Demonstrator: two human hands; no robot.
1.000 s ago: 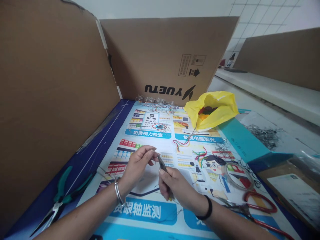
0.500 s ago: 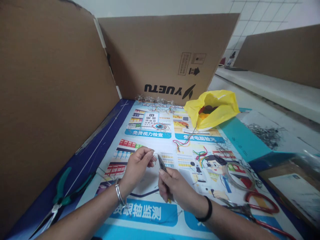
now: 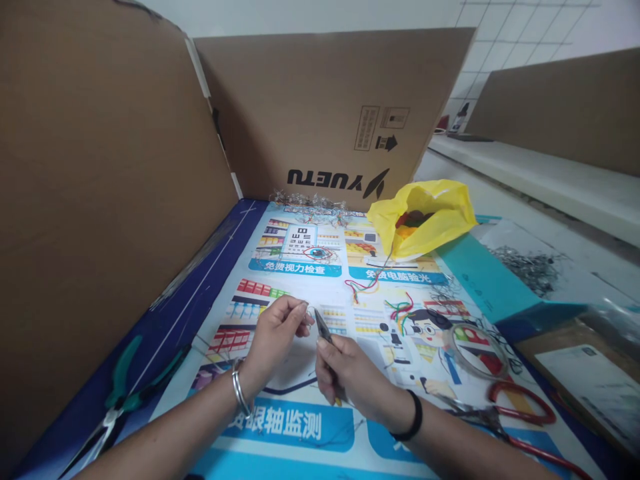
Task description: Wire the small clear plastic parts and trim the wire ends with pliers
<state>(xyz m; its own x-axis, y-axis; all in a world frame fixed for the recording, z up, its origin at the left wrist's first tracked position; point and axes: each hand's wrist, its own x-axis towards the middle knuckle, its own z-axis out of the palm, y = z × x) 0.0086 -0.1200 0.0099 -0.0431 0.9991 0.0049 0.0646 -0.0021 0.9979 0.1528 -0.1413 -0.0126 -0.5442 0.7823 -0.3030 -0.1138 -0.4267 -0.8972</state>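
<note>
My left hand (image 3: 280, 333) pinches a thin piece of wire (image 3: 311, 311) between thumb and fingertips, above the middle of a printed poster (image 3: 345, 380). Wrapped in my right hand (image 3: 347, 373) is a pair of pliers (image 3: 323, 325), with its dark pointed jaws tipped up and left. The tips meet or nearly meet the wire; whether they grip it cannot be made out. Most of the handles are hidden in my palm, with a bit of yellow showing below.
Green-handled pliers (image 3: 117, 407) lie at left, red-handled scissors (image 3: 500, 420) and a tape roll (image 3: 479, 351) at right. Coloured threads (image 3: 400, 312) and a yellow bag (image 3: 425, 217) are farther back. Cut wires (image 3: 530, 267) pile by a teal folder (image 3: 493, 287). Cardboard walls (image 3: 320, 113) stand behind and left.
Both hands keep nearly the same pose. The jaw tips of the pliers have shifted very slightly left and up beside the wire.
</note>
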